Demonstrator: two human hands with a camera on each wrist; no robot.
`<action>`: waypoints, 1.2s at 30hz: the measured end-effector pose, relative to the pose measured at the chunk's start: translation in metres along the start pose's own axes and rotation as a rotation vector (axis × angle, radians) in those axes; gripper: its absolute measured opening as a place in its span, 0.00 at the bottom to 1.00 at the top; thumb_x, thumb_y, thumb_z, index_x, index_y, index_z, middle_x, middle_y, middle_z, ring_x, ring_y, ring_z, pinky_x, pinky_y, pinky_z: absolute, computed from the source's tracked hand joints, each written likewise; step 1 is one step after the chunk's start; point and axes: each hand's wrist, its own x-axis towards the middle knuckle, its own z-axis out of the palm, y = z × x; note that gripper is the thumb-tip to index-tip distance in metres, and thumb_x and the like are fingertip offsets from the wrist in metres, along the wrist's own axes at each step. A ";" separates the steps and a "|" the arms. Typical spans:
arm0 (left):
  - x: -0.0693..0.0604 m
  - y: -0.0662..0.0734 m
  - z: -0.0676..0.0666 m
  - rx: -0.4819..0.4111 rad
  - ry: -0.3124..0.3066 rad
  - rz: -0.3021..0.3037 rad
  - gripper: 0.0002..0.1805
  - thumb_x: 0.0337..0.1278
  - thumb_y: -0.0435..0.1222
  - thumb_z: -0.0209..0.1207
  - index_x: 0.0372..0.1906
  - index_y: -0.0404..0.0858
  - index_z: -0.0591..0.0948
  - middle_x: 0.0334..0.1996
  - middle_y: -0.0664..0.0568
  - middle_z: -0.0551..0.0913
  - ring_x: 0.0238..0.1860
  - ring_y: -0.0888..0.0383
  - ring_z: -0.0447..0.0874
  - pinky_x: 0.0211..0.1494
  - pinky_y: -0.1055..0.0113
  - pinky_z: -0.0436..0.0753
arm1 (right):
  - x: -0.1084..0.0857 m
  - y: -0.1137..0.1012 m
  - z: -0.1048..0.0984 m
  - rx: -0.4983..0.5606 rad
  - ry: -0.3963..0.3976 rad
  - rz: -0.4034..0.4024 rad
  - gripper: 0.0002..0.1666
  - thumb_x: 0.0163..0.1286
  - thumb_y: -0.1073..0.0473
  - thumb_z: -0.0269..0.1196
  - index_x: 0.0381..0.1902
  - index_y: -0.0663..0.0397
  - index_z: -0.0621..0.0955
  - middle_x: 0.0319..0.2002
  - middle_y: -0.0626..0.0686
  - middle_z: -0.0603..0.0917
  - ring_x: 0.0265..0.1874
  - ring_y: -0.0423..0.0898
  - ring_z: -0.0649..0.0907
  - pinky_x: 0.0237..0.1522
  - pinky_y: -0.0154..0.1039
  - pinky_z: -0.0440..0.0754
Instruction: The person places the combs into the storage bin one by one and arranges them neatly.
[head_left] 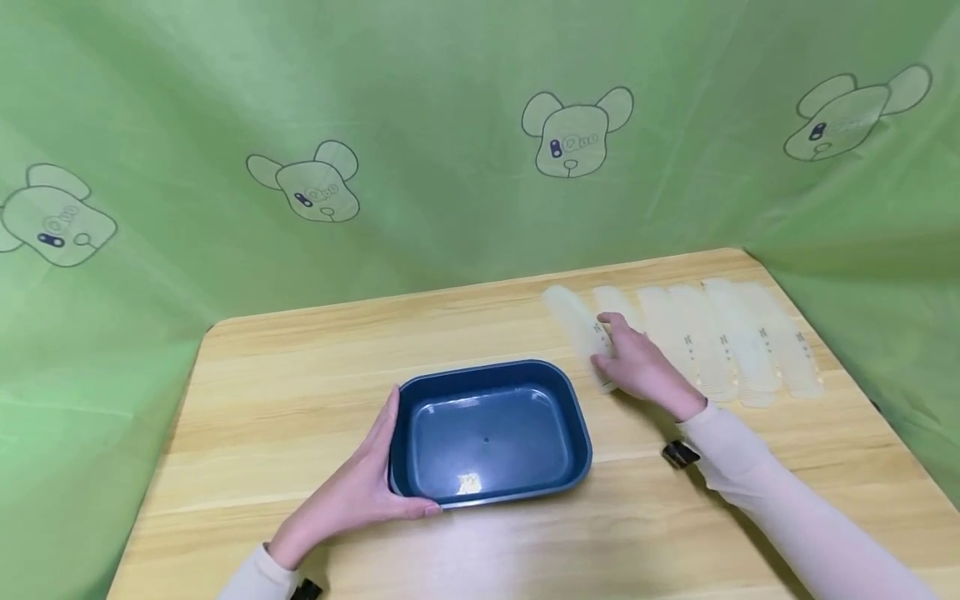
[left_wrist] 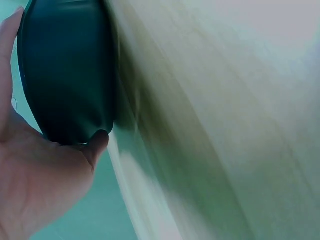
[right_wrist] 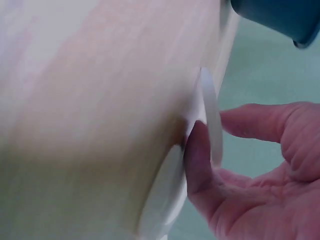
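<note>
A dark blue rectangular plastic tub [head_left: 487,442] stands on the wooden table. My left hand [head_left: 367,479] grips its left end, thumb at the near rim and fingers along the side wall; the left wrist view shows that hand [left_wrist: 45,170] against the tub's outer wall [left_wrist: 67,70]. My right hand [head_left: 641,362] is at the leftmost of several whitish translucent oblong packets [head_left: 577,321]. In the right wrist view, the thumb and a finger of that hand [right_wrist: 260,175] pinch this thin packet [right_wrist: 214,120], which is tilted on edge there. Another packet [right_wrist: 162,195] lies beside the fingers.
More whitish packets [head_left: 738,337] with small dark print lie in an overlapping row at the table's right. Green cloth [head_left: 450,167] printed with bear heads hangs behind and beside the wooden table [head_left: 300,375]. The table's far edge runs just beyond the packets.
</note>
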 end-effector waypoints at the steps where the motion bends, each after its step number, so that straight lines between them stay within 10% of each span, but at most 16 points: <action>1: 0.000 0.000 0.000 -0.006 -0.001 0.005 0.88 0.39 0.55 0.88 0.90 0.45 0.32 0.88 0.36 0.36 0.85 0.36 0.44 0.78 0.36 0.60 | -0.001 0.002 -0.001 0.024 -0.002 -0.014 0.44 0.79 0.65 0.63 0.82 0.75 0.56 0.47 0.71 0.81 0.47 0.64 0.82 0.53 0.64 0.81; 11: 0.000 -0.003 0.003 -0.067 -0.006 0.028 0.88 0.39 0.52 0.89 0.90 0.47 0.31 0.89 0.37 0.36 0.86 0.36 0.43 0.78 0.34 0.58 | -0.009 0.014 -0.005 0.313 -0.033 -0.055 0.37 0.81 0.73 0.58 0.82 0.73 0.58 0.46 0.62 0.71 0.37 0.51 0.73 0.27 0.36 0.76; 25: 0.002 -0.002 0.006 -0.111 0.018 0.020 0.87 0.40 0.51 0.89 0.90 0.52 0.31 0.89 0.37 0.35 0.86 0.37 0.41 0.79 0.35 0.57 | -0.032 -0.015 -0.013 0.555 -0.067 -0.156 0.36 0.82 0.74 0.57 0.83 0.64 0.63 0.54 0.66 0.75 0.46 0.47 0.79 0.45 0.33 0.80; 36: 0.003 -0.002 0.005 -0.081 0.025 0.018 0.89 0.36 0.53 0.90 0.90 0.49 0.32 0.89 0.37 0.37 0.86 0.39 0.42 0.79 0.37 0.56 | -0.043 -0.039 -0.001 0.475 -0.148 -0.264 0.29 0.84 0.70 0.58 0.79 0.54 0.73 0.51 0.60 0.80 0.46 0.53 0.80 0.45 0.35 0.81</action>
